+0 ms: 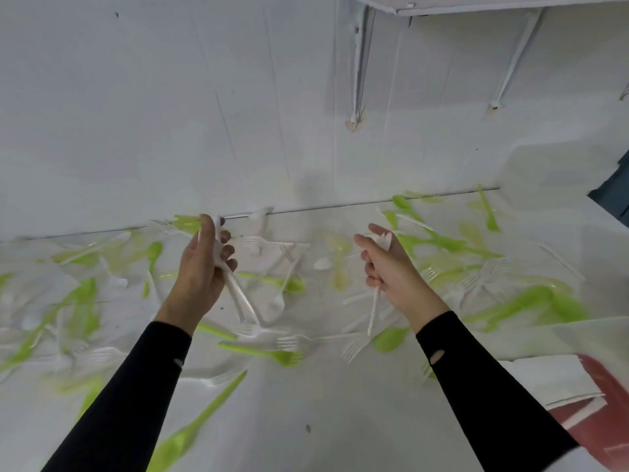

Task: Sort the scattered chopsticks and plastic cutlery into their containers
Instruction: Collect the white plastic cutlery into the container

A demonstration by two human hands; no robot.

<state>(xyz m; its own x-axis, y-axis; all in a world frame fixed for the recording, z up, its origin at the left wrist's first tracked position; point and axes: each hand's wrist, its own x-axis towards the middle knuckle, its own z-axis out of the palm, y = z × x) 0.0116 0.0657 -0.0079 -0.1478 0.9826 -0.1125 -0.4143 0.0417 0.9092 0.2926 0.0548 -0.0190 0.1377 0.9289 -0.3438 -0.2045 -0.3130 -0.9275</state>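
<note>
The left hand [204,267] was curled round a small bundle of white handles [238,298], fingers wrapped and thumb up, held above the table [340,413]. The right hand [391,267] was curled too, gripping a single white utensil [374,306] whose handle hung below the palm and whose head poked out by the thumb. The scattered cutlery [265,352], green and white, lay across the table beneath and around both hands, so smeared by blur that the held pieces could not be told apart as forks, spoons or knives, and a red box [609,403] at the lower right was cut off by the edge.
</note>
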